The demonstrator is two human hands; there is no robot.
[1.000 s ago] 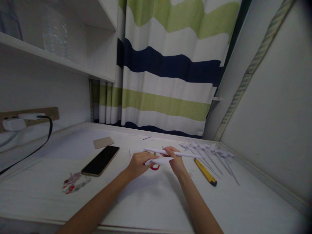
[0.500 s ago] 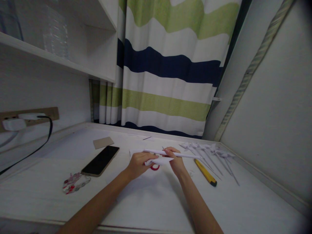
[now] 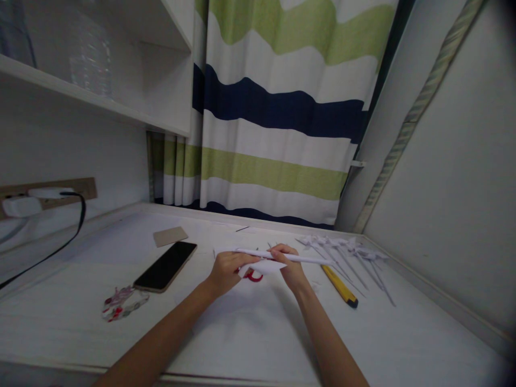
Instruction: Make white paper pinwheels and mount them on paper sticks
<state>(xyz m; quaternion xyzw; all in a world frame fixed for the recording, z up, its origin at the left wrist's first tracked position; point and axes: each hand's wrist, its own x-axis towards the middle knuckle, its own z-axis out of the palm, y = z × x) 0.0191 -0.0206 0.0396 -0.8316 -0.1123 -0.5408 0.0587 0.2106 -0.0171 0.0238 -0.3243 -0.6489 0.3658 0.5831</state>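
Both hands meet over the middle of the white desk (image 3: 250, 333). My left hand (image 3: 228, 270) pinches the left part of a folded white paper piece (image 3: 264, 265). My right hand (image 3: 289, 267) is closed on the same paper and on a long thin white paper roll (image 3: 310, 259) that runs left to right above the hands. A bit of red scissors handle (image 3: 253, 276) shows under the paper, between the hands.
A yellow utility knife (image 3: 339, 285) lies right of my right hand. Several white paper pinwheels on sticks (image 3: 350, 252) lie at the back right. A dark phone (image 3: 165, 265), a cardboard scrap (image 3: 170, 236) and a red-and-white clip bundle (image 3: 121, 302) lie left. A striped curtain (image 3: 278, 123) hangs behind.
The hands and paper have barely shifted; the view has moved slightly. No grip has changed.
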